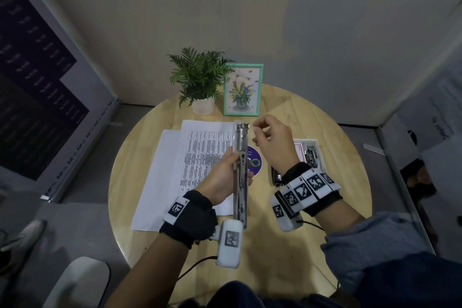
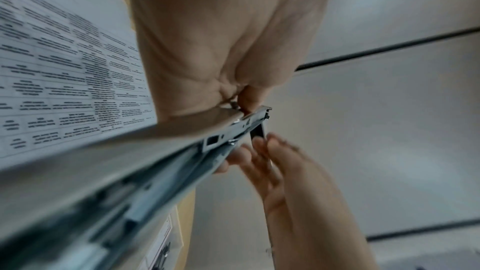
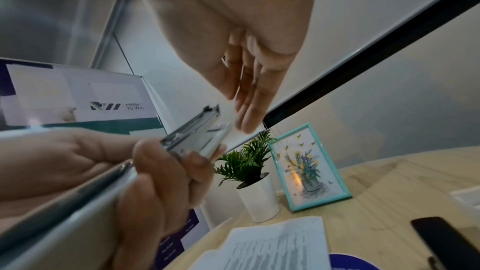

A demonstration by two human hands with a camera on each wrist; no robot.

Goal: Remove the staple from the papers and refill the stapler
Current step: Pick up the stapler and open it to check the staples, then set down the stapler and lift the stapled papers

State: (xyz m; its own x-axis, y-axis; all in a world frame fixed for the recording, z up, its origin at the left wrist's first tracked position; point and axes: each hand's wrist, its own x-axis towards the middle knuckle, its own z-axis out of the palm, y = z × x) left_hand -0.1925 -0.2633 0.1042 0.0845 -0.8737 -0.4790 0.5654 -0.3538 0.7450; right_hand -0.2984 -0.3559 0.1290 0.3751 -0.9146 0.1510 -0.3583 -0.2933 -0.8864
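Looks like an office corner or meeting nook: round wooden table (image 1: 325,207) boxed in by plain partition walls (image 1: 325,45), printed banner (image 1: 37,77) standing at the left with a logo and slogan, printed papers (image 1: 200,147) spread out, small potted plant (image 1: 200,77) and framed flower picture (image 1: 243,90) as desk decor.

Head camera looks steeply down from above onto the round table (image 1: 325,117), far edge at top. Left wrist camera sits tight against the stapler (image 2: 226,134), facing far and up past the papers (image 2: 64,73). Right wrist camera looks left and far; both wrist views share the stapler.
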